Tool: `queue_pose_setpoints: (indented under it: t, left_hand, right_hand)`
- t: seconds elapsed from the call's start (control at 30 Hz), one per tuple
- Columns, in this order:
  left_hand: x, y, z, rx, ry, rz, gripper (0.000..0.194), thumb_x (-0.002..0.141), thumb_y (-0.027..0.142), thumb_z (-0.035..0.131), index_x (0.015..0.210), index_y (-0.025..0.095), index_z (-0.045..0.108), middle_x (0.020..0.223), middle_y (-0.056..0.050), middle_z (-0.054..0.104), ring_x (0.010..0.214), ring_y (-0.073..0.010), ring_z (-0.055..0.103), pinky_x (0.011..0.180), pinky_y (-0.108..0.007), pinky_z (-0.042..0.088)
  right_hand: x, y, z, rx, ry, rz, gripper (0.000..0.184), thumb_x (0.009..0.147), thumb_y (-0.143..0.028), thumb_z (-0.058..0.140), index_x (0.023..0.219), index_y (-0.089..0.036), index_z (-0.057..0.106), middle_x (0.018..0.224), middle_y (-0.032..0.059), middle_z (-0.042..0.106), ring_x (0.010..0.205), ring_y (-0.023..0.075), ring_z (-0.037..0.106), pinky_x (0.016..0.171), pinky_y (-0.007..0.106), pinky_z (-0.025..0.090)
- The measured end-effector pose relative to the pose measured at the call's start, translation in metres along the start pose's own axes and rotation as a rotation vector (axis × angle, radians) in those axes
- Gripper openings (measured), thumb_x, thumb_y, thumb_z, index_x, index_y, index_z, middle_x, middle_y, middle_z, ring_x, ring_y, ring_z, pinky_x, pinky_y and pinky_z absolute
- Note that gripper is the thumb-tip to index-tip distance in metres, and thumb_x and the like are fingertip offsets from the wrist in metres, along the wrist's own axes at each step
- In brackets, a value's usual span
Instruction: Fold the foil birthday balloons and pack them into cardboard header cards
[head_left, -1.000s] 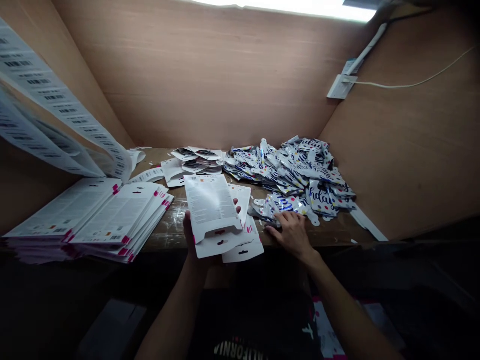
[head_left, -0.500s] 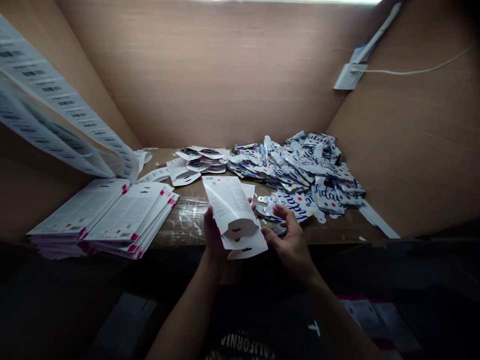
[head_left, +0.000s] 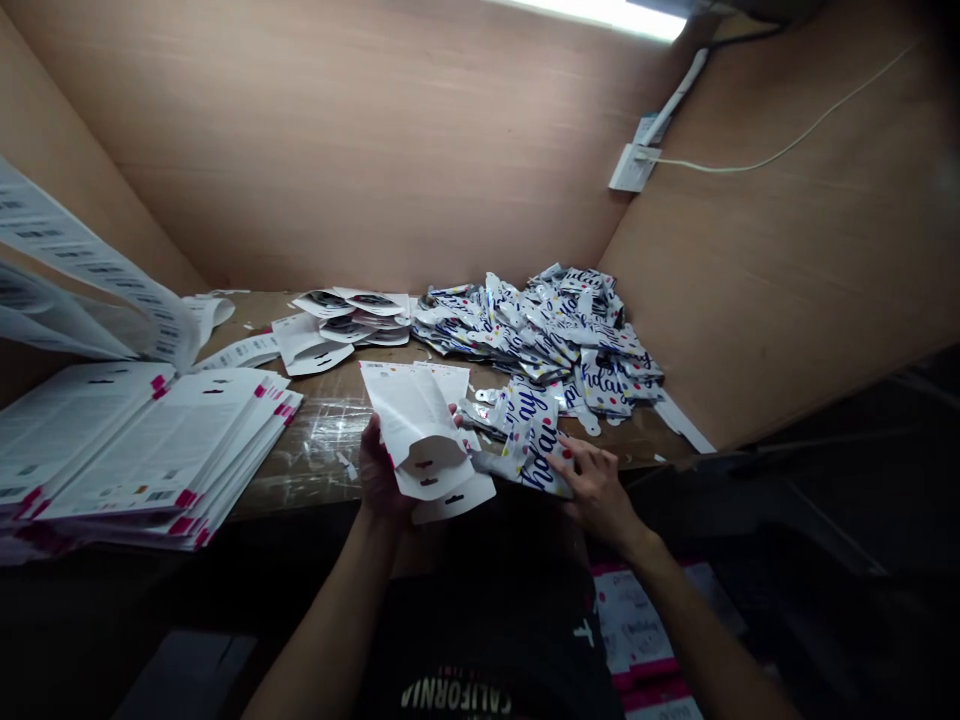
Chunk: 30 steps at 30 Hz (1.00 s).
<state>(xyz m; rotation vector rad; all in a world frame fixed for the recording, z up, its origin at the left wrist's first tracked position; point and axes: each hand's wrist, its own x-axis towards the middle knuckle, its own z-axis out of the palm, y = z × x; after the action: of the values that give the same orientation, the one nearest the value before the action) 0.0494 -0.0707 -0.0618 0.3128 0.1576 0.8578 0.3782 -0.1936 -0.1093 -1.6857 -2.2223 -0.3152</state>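
My left hand (head_left: pixel 384 478) is closed around several white paper sleeves (head_left: pixel 414 415), fanned a little, with the top one's near end gaping and hang slots showing. In my right hand (head_left: pixel 600 495) is a folded foil balloon (head_left: pixel 538 440), white with dots and dark blue lettering that reads in part "hday". Fingers and thumb pinch its right edge, and its left end lies close to the sleeves' open mouth. Behind it a pile of similar folded foil balloons (head_left: pixel 525 325) spreads over the table.
Stacked flat sleeves (head_left: pixel 157 440) with pink edges lie at the left. Filled sleeves (head_left: pixel 345 325) sit at the back, beside strips of barcode labels (head_left: pixel 105 270). Brown board walls surround the table (head_left: pixel 315 430); a white socket (head_left: pixel 634 168) with a cable hangs at the right.
My right hand, empty before, now grips a foil balloon lifted from the near side of the pile. The top sleeve's mouth gapes wider. The view has shifted to the right.
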Motion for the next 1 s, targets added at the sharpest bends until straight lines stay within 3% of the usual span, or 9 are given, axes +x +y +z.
queue_pose_setpoints:
  t: [0.1, 0.27, 0.33, 0.47, 0.67, 0.77, 0.87, 0.93, 1.0]
  left_hand:
    - [0.005, -0.002, 0.008, 0.015, 0.054, 0.050, 0.090, 0.083, 0.072, 0.061, 0.152, 0.015, 0.049, 0.133, -0.020, 0.069, 0.129, -0.0451, 0.061, 0.110, -0.066, 0.045]
    - [0.007, -0.007, 0.023, 0.015, 0.081, 0.118, 0.084, 0.086, 0.069, 0.061, 0.149, 0.015, 0.052, 0.130, -0.019, 0.071, 0.124, -0.0436, 0.065, 0.105, -0.066, 0.049]
    - [0.008, -0.011, 0.026, 0.010, 0.068, 0.143, 0.079, 0.088, 0.068, 0.061, 0.146, 0.016, 0.056, 0.127, -0.017, 0.073, 0.122, -0.0427, 0.066, 0.104, -0.065, 0.050]
    - [0.006, -0.013, 0.029, 0.045, 0.049, 0.118, 0.078, 0.087, 0.069, 0.061, 0.140, 0.011, 0.061, 0.119, -0.019, 0.075, 0.118, -0.0438, 0.068, 0.103, -0.062, 0.050]
    - [-0.002, -0.011, 0.030, 0.073, 0.082, 0.144, 0.076, 0.087, 0.066, 0.062, 0.134, 0.007, 0.063, 0.114, -0.020, 0.076, 0.109, -0.0421, 0.072, 0.101, -0.058, 0.052]
    - [-0.001, -0.015, 0.034, 0.089, 0.086, 0.127, 0.079, 0.084, 0.068, 0.063, 0.135, 0.007, 0.063, 0.115, -0.020, 0.076, 0.107, -0.0418, 0.072, 0.098, -0.056, 0.053]
    - [0.001, -0.018, 0.037, 0.082, 0.100, 0.123, 0.084, 0.081, 0.072, 0.062, 0.133, 0.006, 0.064, 0.114, -0.022, 0.076, 0.106, -0.0422, 0.072, 0.096, -0.055, 0.054]
    - [0.000, -0.018, 0.037, 0.064, 0.110, 0.123, 0.088, 0.079, 0.076, 0.061, 0.132, 0.006, 0.065, 0.113, -0.022, 0.076, 0.107, -0.0429, 0.071, 0.096, -0.055, 0.054]
    - [-0.002, -0.017, 0.036, 0.054, 0.127, 0.120, 0.093, 0.078, 0.082, 0.058, 0.133, 0.007, 0.065, 0.114, -0.021, 0.075, 0.108, -0.0436, 0.071, 0.097, -0.057, 0.054]
  right_hand:
    - [-0.008, -0.009, -0.001, 0.153, 0.199, -0.112, 0.032, 0.095, -0.018, 0.060, 0.126, -0.020, 0.068, 0.116, 0.0137, 0.070, 0.106, 0.0287, 0.061, 0.090, 0.044, 0.046]
    - [0.010, -0.051, -0.035, 0.427, 0.586, 0.012, 0.031, 0.093, -0.006, 0.062, 0.120, -0.021, 0.066, 0.095, 0.0068, 0.066, 0.084, 0.0208, 0.061, 0.076, 0.036, 0.050]
    - [0.025, -0.076, -0.055, 0.422, 0.529, -0.073, 0.033, 0.093, -0.006, 0.062, 0.124, -0.019, 0.065, 0.093, 0.0069, 0.065, 0.082, 0.0203, 0.060, 0.073, 0.034, 0.050]
    - [0.053, -0.115, -0.084, 0.187, 0.190, -0.347, 0.028, 0.097, -0.006, 0.055, 0.123, -0.010, 0.065, 0.089, 0.0089, 0.065, 0.082, 0.0227, 0.057, 0.069, 0.034, 0.046]
    - [0.076, -0.133, -0.100, 0.087, -0.015, -0.442, 0.015, 0.095, -0.006, 0.055, 0.091, -0.016, 0.066, 0.087, 0.0081, 0.064, 0.079, 0.0224, 0.055, 0.065, 0.034, 0.043]
    - [0.088, -0.138, -0.097, 0.066, 0.020, -0.469, 0.021, 0.096, -0.006, 0.052, 0.087, -0.017, 0.066, 0.085, 0.0082, 0.064, 0.077, 0.0228, 0.055, 0.061, 0.035, 0.042]
    - [0.096, -0.148, -0.087, 0.096, 0.139, -0.430, 0.020, 0.098, -0.007, 0.050, 0.097, -0.015, 0.069, 0.083, 0.0084, 0.064, 0.076, 0.0237, 0.057, 0.061, 0.036, 0.045]
    - [0.094, -0.159, -0.077, 0.163, 0.240, -0.368, 0.020, 0.098, -0.010, 0.053, 0.108, -0.014, 0.070, 0.082, 0.0086, 0.064, 0.078, 0.0246, 0.059, 0.066, 0.038, 0.050]
    - [0.090, -0.170, -0.064, 0.246, 0.313, -0.297, 0.022, 0.098, -0.012, 0.054, 0.115, -0.015, 0.069, 0.096, 0.0127, 0.068, 0.096, 0.0293, 0.064, 0.082, 0.044, 0.055]
